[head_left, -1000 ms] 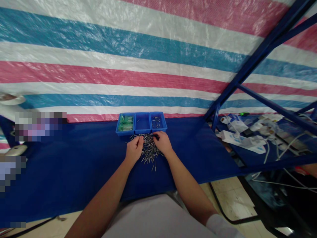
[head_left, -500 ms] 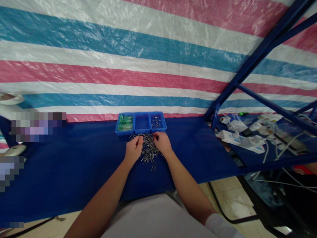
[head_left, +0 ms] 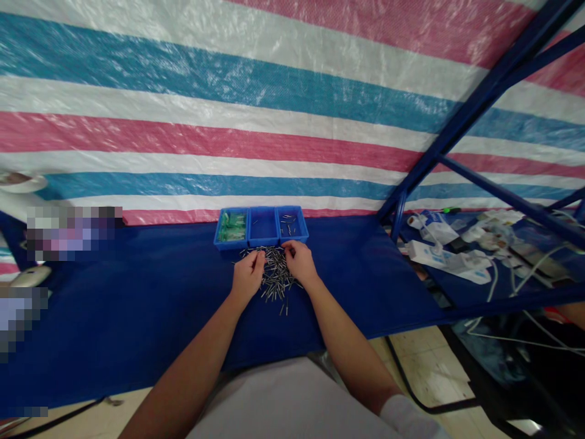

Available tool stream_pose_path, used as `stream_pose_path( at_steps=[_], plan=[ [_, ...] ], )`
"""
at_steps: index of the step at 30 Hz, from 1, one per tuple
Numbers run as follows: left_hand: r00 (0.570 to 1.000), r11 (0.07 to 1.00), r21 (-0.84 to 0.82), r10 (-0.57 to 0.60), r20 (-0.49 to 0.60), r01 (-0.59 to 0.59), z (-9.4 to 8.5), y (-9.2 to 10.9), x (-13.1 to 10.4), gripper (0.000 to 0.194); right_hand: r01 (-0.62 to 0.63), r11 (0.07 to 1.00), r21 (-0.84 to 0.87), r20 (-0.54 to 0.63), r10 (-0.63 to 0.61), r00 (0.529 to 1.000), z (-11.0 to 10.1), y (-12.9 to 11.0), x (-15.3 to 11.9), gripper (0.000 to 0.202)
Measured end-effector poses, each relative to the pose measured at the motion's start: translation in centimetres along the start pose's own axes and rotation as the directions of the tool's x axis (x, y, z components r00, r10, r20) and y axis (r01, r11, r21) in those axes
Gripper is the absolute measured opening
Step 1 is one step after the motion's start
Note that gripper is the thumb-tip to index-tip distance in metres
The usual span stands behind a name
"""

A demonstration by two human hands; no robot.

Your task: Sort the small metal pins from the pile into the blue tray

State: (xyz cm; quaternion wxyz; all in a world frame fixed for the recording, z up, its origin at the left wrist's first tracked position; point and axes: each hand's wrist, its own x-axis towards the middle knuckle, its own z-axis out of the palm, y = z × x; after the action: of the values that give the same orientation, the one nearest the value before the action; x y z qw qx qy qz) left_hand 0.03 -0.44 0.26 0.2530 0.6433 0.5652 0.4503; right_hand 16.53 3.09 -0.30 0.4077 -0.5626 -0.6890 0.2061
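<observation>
At counter [head_left: 137, 311], left hand [head_left: 247, 275] and right hand [head_left: 301, 262] flank metal pieces [head_left: 276, 280], fingers curled, grip unclear; bins [head_left: 264, 227], striped sheet [head_left: 256, 137] beyond.

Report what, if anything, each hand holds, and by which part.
Cannot be told: the left hand and right hand curl at the pile of metal pieces; any held piece is too small to discern.
</observation>
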Motion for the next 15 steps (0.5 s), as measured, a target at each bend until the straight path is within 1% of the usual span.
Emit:
stream_pose_path(
  at_steps=[2,3,6,8,11,15],
  plan=[
    [1.000,1.000,0.006,0.015,-0.005,-0.014,0.0,0.0,0.0,0.037,-0.044,0.984,0.171,-0.012,0.047,0.999,0.2,-0.1,0.0,0.018],
    [1.000,1.000,0.008,0.021,-0.008,-0.021,0.0,0.1,0.0,0.035,-0.072,0.961,0.267,-0.006,0.077,0.997,0.4,-0.2,0.1,0.016],
    [0.999,0.999,-0.001,0.036,-0.007,-0.036,0.1,0.0,0.1,0.031,-0.140,0.840,0.523,0.041,0.139,0.989,0.8,-0.5,0.1,0.017],
    [0.999,0.999,-0.003,0.044,-0.005,-0.044,0.2,-0.2,0.1,0.030,-0.164,0.751,0.640,0.074,0.153,0.986,1.1,-0.8,0.1,0.021],
    [0.999,0.999,0.012,0.048,-0.006,-0.048,0.3,-0.3,0.2,0.029,-0.212,0.655,0.725,0.130,0.172,0.976,1.2,-1.3,0.0,0.028],
    [0.997,0.997,0.023,0.077,0.003,-0.077,0.2,-0.3,0.1,0.028,-0.246,0.593,0.767,0.178,0.171,0.969,1.0,-1.8,-0.2,0.035]
  ],
)
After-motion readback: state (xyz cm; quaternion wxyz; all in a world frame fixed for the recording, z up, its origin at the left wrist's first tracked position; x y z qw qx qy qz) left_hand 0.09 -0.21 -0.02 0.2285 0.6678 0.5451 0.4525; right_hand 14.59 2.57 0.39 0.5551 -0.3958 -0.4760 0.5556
